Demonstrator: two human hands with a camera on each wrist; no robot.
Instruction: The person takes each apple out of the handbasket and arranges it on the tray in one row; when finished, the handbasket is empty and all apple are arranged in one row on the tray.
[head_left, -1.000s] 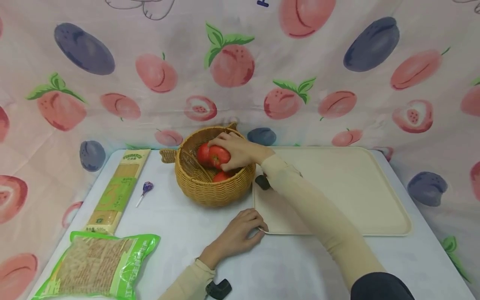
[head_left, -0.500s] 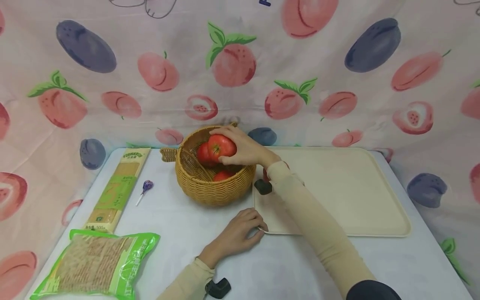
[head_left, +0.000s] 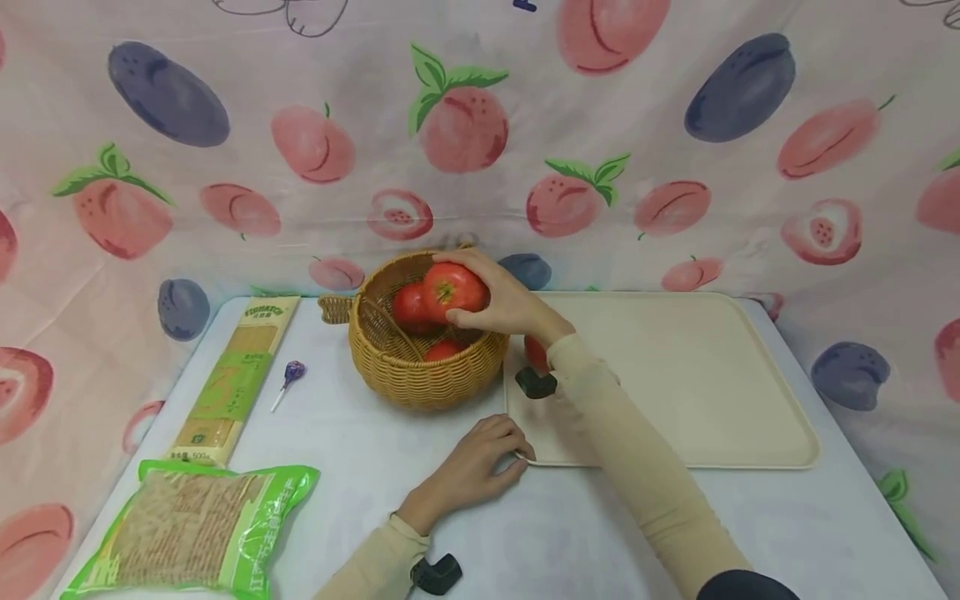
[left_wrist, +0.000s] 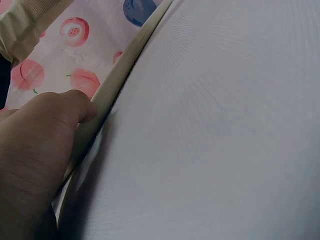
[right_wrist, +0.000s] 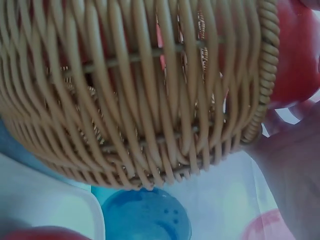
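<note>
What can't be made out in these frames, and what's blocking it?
- Right side of the apple: head view, hidden by the right hand.
- Red fruit by the tray: head view, partly behind the right sleeve; right wrist view, cut by the bottom edge.
- Basket bottom: head view, hidden by front wall and fruit.
- Lollipop wrapper print: head view, too small.

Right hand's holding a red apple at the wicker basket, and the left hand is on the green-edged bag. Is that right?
Not quite: the left hand isn't on the green-edged bag. The head view shows it touching the near left corner of the tray. The right hand does hold a red apple at the wicker basket.
</note>
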